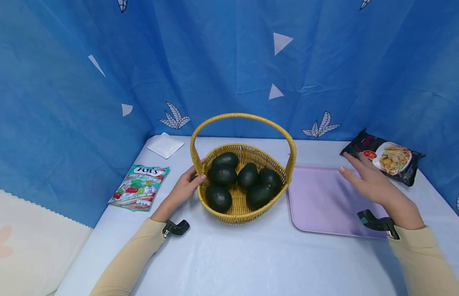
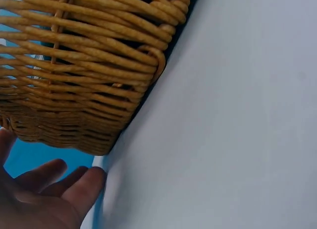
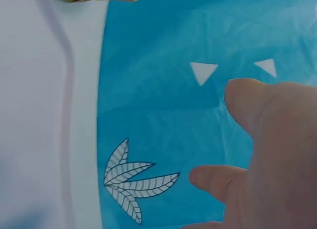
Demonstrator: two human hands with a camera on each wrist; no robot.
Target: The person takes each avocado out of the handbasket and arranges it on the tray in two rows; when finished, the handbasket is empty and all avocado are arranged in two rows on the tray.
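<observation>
A yellow woven basket (image 1: 234, 217) with a tall arched handle (image 1: 244, 117) stands mid-table and holds several dark green avocados (image 1: 222, 175). My left hand (image 1: 190, 181) rests against the basket's left wall, fingers relaxed and thumb near the rim, holding nothing. The left wrist view shows the basket's weave (image 2: 74, 65) just above those loose fingers (image 2: 84, 187). My right hand (image 1: 356, 172) hovers with straight fingers over the far right part of a lilac tray (image 1: 318, 201), holding nothing. In the right wrist view, the right hand's fingers (image 3: 247, 97) spread in front of the blue curtain, with the tray's edge (image 3: 29, 115) at left.
A black noodle packet (image 1: 386, 158) lies just beyond the right hand. A green Fox's sweets bag (image 1: 140, 187) and a white square packet (image 1: 165, 145) lie left of the basket. Blue curtains (image 1: 251, 61) close in the table's back and sides. Pale tablecloth (image 1: 229, 259) spreads in front.
</observation>
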